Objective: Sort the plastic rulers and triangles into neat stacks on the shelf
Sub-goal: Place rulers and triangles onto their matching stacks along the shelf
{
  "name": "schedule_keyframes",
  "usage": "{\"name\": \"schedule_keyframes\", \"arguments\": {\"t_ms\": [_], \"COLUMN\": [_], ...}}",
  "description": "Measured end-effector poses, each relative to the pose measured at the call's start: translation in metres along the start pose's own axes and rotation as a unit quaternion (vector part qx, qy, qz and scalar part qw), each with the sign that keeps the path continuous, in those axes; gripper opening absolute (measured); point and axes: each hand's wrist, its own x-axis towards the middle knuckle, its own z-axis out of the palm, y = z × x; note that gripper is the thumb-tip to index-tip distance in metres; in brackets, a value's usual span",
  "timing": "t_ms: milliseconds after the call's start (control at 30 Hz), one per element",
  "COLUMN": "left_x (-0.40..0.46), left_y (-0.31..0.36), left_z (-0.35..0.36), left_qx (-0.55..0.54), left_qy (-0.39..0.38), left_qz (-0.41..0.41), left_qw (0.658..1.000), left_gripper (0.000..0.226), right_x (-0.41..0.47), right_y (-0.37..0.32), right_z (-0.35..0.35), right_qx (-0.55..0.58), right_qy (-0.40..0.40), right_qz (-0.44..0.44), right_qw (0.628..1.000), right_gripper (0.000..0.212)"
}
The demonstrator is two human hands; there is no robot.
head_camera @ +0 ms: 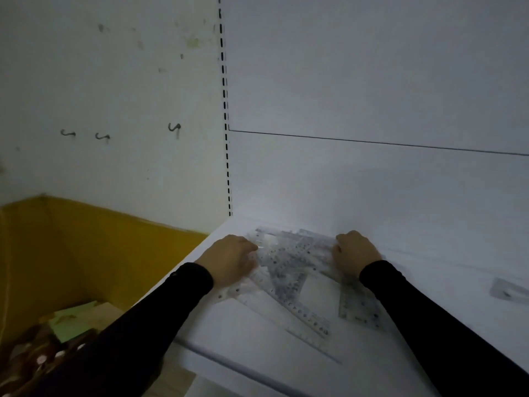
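Pressing on clear rulers and triangles (289,262) – left hand (229,260), right hand (355,255), fingers curled, grip unclear – print blurred, white shelf (257,339).

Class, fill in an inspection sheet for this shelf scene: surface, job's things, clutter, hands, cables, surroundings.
Surface: white shelf, dimly lit.
Job's things: clear rulers and triangles in a loose overlapping pile; one triangle beside it; one small piece apart at far right.
Clutter: nothing seen.
Hands: left hand and right hand press on the pile's two ends.
Cables: nothing seen.
Surroundings: yellow box at left; stained wall with hooks; slotted upright.
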Motion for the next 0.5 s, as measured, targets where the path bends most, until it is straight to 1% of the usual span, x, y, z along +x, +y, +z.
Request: {"name": "schedule_keyframes", "arguments": {"t_ms": [67, 167, 333, 500], "left_x": [0.009, 0.018, 0.023, 0.029], "left_y": [-0.001, -0.007, -0.022, -0.029], "left_z": [0.002, 0.004, -0.001, 0.000], "left_qx": [-0.004, -0.009, -0.032, -0.054], "left_qy": [-0.011, -0.018, -0.044, -0.030], "left_qz": [0.018, 0.056, 0.094, 0.117], "left_qw": [1.000, 0.998, 0.994, 0.991], "left_gripper": [0.042, 0.038, 0.042, 0.038], "right_x": [0.000, -0.004, -0.026, -0.040], "right_y": [0.001, -0.007, -0.029, -0.035], "right_z": [0.000, -0.003, -0.012, -0.017], "right_qx": [-0.016, -0.007, 0.021, 0.040], "right_qy": [0.000, 0.008, -0.001, 0.018], "right_qz": [0.008, 0.021, 0.039, 0.050], "right_qw": [1.000, 1.000, 0.999, 0.998], "right_gripper": [0.021, 0.027, 0.037, 0.038]}}
